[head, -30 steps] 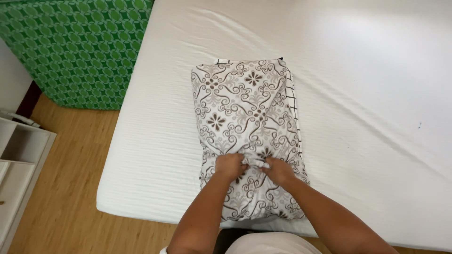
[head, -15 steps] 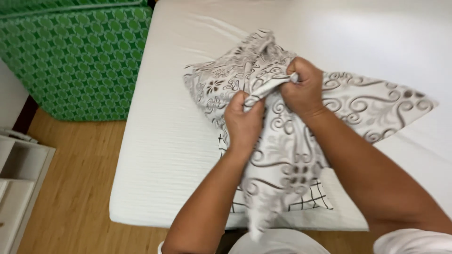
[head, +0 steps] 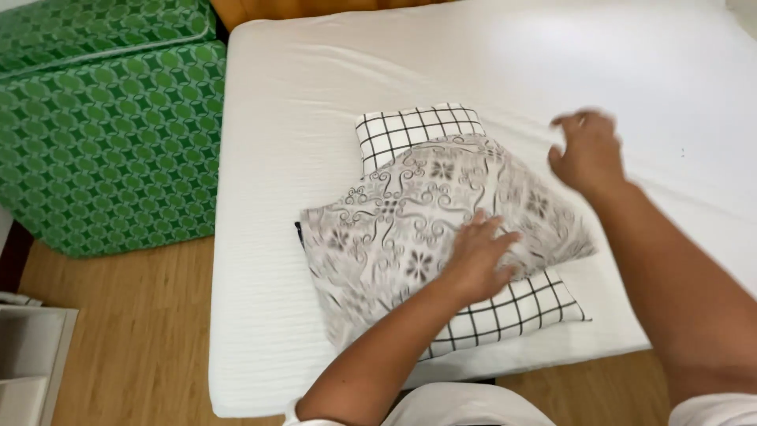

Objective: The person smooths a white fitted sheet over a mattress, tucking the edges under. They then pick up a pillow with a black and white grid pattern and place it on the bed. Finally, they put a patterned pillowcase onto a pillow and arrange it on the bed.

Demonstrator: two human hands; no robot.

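Half a second ago I see both hands bunching the patterned pillowcase [head: 426,225] up in the air; now it lies spread on the mattress [head: 284,118], no longer lifted. My left hand [head: 481,264] gives up its grip and rests flat, fingers spread, on the cloth. My right hand [head: 587,154] has let go too and hovers open, blurred, just past the cloth's far right edge. The checked pillow [head: 414,130] now shows at the top and bottom of the pillowcase.
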